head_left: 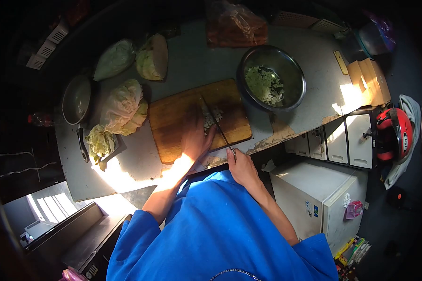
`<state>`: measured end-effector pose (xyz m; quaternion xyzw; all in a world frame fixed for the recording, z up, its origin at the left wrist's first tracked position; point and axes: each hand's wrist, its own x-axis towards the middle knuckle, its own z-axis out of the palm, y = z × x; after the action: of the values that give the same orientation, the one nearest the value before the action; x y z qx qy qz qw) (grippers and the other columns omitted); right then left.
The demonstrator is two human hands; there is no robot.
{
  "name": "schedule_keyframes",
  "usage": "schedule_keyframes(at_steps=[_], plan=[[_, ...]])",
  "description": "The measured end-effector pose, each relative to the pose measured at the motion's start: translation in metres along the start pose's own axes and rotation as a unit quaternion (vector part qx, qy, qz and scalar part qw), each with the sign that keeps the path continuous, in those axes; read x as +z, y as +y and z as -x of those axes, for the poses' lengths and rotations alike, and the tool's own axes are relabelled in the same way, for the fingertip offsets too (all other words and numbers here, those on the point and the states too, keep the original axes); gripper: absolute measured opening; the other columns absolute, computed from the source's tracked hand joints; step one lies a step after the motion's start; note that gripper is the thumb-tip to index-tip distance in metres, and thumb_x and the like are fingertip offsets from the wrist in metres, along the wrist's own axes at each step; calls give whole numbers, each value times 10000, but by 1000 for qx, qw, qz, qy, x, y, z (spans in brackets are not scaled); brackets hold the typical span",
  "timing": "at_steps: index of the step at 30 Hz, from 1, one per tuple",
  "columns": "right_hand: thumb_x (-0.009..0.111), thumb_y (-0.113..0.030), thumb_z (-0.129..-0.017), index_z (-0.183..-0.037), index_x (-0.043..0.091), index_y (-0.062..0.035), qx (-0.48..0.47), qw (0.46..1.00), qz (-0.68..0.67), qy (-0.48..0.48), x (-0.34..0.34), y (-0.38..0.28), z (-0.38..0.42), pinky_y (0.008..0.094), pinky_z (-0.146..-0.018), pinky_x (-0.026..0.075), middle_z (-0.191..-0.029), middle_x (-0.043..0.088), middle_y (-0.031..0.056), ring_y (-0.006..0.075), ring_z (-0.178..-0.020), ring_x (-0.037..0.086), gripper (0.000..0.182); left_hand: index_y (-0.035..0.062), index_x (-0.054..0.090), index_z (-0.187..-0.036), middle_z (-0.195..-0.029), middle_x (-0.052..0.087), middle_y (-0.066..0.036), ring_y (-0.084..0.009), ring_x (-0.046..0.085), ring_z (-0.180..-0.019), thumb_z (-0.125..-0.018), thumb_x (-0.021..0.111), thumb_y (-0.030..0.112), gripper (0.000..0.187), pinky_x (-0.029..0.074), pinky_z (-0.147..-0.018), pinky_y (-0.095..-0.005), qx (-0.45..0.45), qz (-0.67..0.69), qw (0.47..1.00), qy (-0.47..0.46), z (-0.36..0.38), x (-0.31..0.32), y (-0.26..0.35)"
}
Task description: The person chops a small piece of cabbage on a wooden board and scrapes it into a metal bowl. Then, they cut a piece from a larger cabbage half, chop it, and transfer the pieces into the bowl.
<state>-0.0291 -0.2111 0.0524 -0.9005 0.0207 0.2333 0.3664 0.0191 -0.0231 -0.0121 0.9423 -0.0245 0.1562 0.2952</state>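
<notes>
Bench (314,63) carries wooden board (171,124). Steel bowl (291,77) sits right of board. Knife (223,133) slants over board; right hand (242,167) grasps handle at near edge. Left hand (196,140) palm-down over board, fingers forward, grip unclear in shadow. Chopped bits (208,123) mid-board, beside blade.

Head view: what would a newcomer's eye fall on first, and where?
The blue shirt fills the bottom centre. Above it, the right hand holds a knife over the board, the left hand close by. A red helmet stands out at the far right.
</notes>
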Motion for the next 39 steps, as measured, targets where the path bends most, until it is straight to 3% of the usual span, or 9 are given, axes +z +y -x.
schedule_keyframes(at_steps=[10, 17, 20, 23, 26, 28, 31, 35, 39], plan=[[452, -395, -1092, -915, 597, 56, -18, 997, -80, -9, -22, -3, 1, 494, -726, 480, -782, 631, 288, 492, -781, 616, 505, -67, 443, -1467, -1508, 430, -332, -512, 399, -1404, -946, 653, 201, 623, 320, -1194, -529, 1, 61, 998, -22, -5, -6, -4], [448, -394, -1089, -931, 626, 51, -7, 999, 39, 10, -9, -3, -3, 546, -771, 477, -863, 663, 318, 562, -920, 597, 505, -76, 453, -1447, -1477, 456, -332, -511, 449, -1353, -942, 642, 159, 588, 304, -1204, -547, -2, 86, 996, -22, -11, -6, 3], [439, -427, -1092, -925, 601, 47, -26, 1000, -12, -7, -10, 15, -5, 505, -734, 499, -788, 666, 257, 492, -796, 644, 528, -50, 563, -1374, -1443, 530, -301, -497, 455, -1378, -949, 659, 191, 497, 351, -1181, -500, -26, 118, 993, -1, -11, -11, 10], [422, -485, -1094, -871, 546, 4, -11, 993, -88, -82, -25, 13, -1, 413, -555, 487, -650, 576, 120, 277, -561, 592, 551, -65, 651, -1258, -1330, 620, -293, -447, 574, -1286, -933, 692, 199, 421, 454, -1093, -468, -43, 98, 994, 17, -14, -28, 20], [385, -545, -1094, -827, 425, -129, 158, 895, -344, -236, -50, -3, 9, 231, -367, 262, -586, 353, -51, 31, -419, 282, 497, -29, 687, -1231, -1156, 714, -233, -365, 705, -1032, -912, 718, 180, 383, 536, -958, -446, -109, 180, 976, 53, -25, -43, 31], [392, -545, -1093, -833, 421, -132, 180, 869, -375, -267, -59, -6, 10, 223, -363, 255, -584, 349, -52, 26, -420, 270, 489, -52, 713, -1173, -973, 758, -145, -165, 693, -795, -912, 757, 200, 366, 539, -705, -279, -273, 245, 929, -50, -35, -54, 39], [407, -550, -1088, -842, 421, -138, 216, 822, -427, -310, -67, -9, 2, 207, -351, 239, -581, 342, -53, 20, -416, 259, 480, -63, 699, -1204, -859, 749, -91, -75, 588, -638, -907, 779, 217, 416, 482, -601, -233, -331, 374, 863, -79, -44, -40, 15], [423, -555, -1081, -852, 436, -141, 248, 763, -496, -332, -73, -1, 0, 191, -334, 223, -575, 319, -58, 18, -405, 253, 473, -105, 621, -1302, -899, 761, -94, -83, 629, -637, -881, 803, 260, 587, 501, -588, -224, -315, 489, 813, 9, -38, -36, 9], [462, -568, -1064, -852, 438, -153, 249, 736, -526, -347, -73, 4, -4, 191, -345, 224, -587, 326, -63, 19, -409, 258, 467, -93, 595, -1342, -964, 753, -114, -96, 626, -612, -889, 799, 255, 607, 517, -567, -242, -324, 345, 877, -82, -30, -49, 40]])
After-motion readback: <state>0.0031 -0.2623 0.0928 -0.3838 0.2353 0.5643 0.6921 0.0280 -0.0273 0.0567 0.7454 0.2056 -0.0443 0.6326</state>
